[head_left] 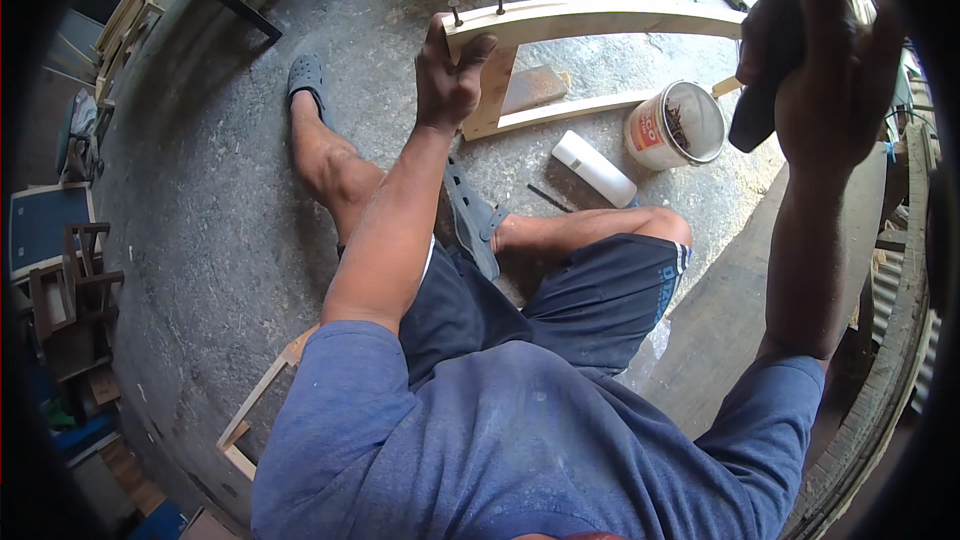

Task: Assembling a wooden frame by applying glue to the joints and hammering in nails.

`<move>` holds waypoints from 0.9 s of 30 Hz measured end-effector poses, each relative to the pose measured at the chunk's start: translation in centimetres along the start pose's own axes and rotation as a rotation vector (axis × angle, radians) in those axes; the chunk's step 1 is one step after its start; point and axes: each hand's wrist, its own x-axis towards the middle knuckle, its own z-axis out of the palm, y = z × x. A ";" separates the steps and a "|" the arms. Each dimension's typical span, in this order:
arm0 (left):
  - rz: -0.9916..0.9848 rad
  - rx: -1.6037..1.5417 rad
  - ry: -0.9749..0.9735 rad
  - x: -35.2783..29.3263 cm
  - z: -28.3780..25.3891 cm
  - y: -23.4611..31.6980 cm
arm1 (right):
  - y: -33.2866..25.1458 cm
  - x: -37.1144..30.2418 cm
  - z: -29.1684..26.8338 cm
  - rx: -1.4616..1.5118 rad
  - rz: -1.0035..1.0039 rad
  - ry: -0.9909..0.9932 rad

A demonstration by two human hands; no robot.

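Note:
My left hand (447, 85) grips the near left corner of a pale wooden frame (600, 18), its thumb pressed against the side of the top rail. Two nails, a left one (455, 12) and a right one (500, 2), stand upright in that rail, just beyond my fingers. Raised at the upper right, my right hand (835, 80) is closed around a dark-handled hammer (757, 112). The upper edge of the picture cuts off the hammer's head. Below the frame, a white bucket (650, 135) holds many loose nails (676, 126).
A white bottle (595, 168) and a thin dark rod (550, 197) lie on the concrete floor near my right knee. Inside the frame's outline rests a wooden block (535, 88). A wide plank (720, 290) runs along my right side. Wooden pieces (75, 280) are stacked at the far left.

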 end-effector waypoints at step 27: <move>0.040 -0.042 0.056 -0.1 0.4 -0.6 | 1.6 -2.6 3.2 -0.610 0.432 -0.423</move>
